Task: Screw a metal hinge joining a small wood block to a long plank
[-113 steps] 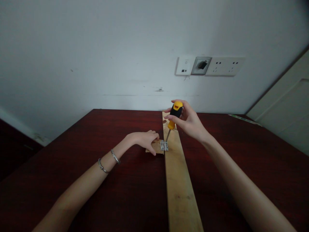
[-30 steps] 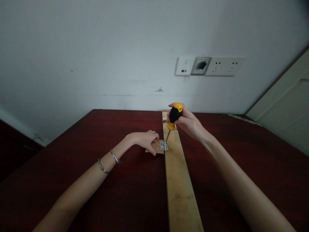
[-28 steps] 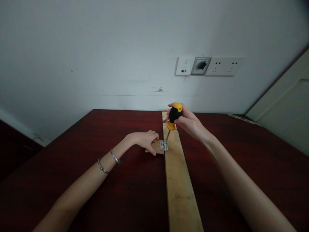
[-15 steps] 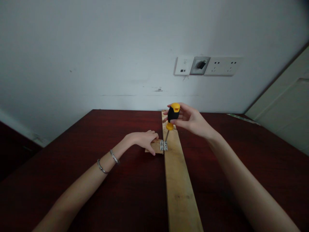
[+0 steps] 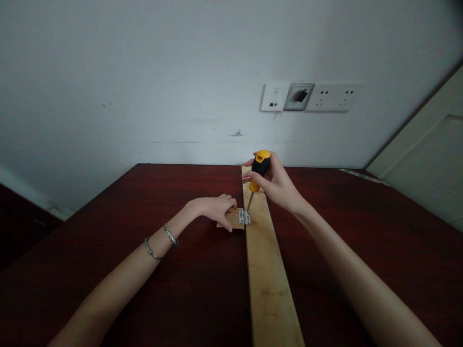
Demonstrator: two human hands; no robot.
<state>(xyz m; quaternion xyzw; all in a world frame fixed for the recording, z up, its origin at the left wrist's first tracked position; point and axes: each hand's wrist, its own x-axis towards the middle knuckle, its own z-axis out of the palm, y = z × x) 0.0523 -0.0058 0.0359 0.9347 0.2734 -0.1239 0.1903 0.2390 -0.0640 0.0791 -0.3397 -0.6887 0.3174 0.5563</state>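
Plainly, everything meets at the small metal butt hinge [image 5: 247, 220], so take it as the clock's centre, with 12 o'clock toward the wall [image 5: 202, 96]. One leaf lies on the long wooden board [image 5: 267, 270], the other on the small wooden block [image 5: 235, 220] at 9 o'clock. The board's long axis runs from 12 o'clock down to between 5 and 6; the block juts out across it, on the dark red tabletop [image 5: 173, 289].

At 9 o'clock the left hand [image 5: 215, 209] steadies the block, thumb on the near side and fingers on the far side; its thumb is the nearer to the hinge. The right hand [image 5: 278, 185], toward 1 or 2 o'clock, has thumb and fingers closed around the handle of the yellow-and-black screwdriver [image 5: 260, 167]. The two hands are apart.

What matters most is the shaft's line: it tilts toward 1 o'clock rather than upright, its tip at the far end of the board-side leaf. Whether it sits in a screw head is too small to tell.
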